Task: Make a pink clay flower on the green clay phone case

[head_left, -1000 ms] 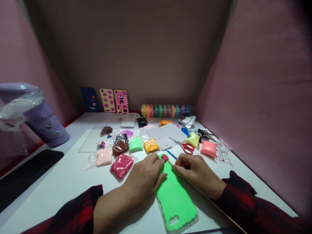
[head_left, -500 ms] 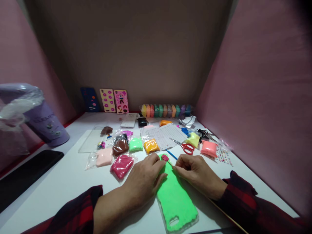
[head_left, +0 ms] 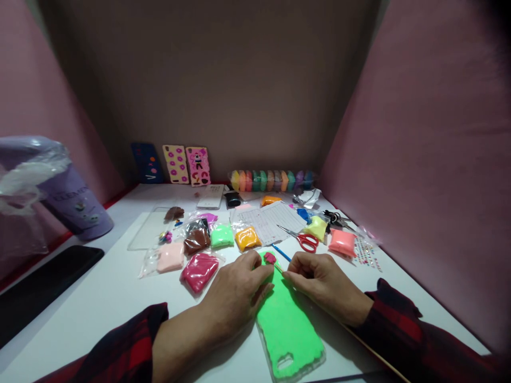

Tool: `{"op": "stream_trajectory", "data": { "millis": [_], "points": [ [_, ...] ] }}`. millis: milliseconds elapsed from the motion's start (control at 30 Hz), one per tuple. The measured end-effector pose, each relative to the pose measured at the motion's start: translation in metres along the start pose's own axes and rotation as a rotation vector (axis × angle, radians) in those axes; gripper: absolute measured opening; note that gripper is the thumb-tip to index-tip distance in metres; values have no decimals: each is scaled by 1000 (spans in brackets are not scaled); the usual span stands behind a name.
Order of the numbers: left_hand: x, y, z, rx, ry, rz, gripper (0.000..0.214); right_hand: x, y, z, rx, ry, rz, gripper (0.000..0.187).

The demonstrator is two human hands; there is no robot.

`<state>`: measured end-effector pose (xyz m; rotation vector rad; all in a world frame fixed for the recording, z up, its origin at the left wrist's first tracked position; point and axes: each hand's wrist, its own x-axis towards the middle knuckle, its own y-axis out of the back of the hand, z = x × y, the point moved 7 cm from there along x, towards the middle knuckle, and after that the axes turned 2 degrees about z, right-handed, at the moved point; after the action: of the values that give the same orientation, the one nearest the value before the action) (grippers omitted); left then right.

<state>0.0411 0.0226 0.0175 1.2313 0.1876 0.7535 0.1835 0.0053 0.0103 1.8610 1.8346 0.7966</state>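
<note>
A phone case covered in bright green clay lies on the table, with a small ruffled pink clay piece near its far end. My left hand rests along the case's left edge, fingers bent and thumb over the green surface, holding it. My right hand pinches a thin wooden stick. Its tip is close to the pink piece; I cannot tell whether they touch. The stick's long end passes under my right wrist toward the lower right.
Clay packets, such as a dark pink one and an orange one, lie beyond my hands. Red-handled scissors, a blue pencil-like tool and a written sheet are ahead. A purple bin and a black phone stand left.
My left fingertips have drawn back slightly from the pink clay piece, which shows more fully now. The stick's tip has shifted a little; the phone case has stayed in place.
</note>
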Motion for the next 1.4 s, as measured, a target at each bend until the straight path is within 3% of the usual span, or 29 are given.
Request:
{"op": "stream_trajectory", "data": {
  "millis": [1400],
  "points": [
    [-1, 1, 3, 32, 4, -12, 21, 0, 1, -4, 13, -16, 11, 24]
  ]
}}
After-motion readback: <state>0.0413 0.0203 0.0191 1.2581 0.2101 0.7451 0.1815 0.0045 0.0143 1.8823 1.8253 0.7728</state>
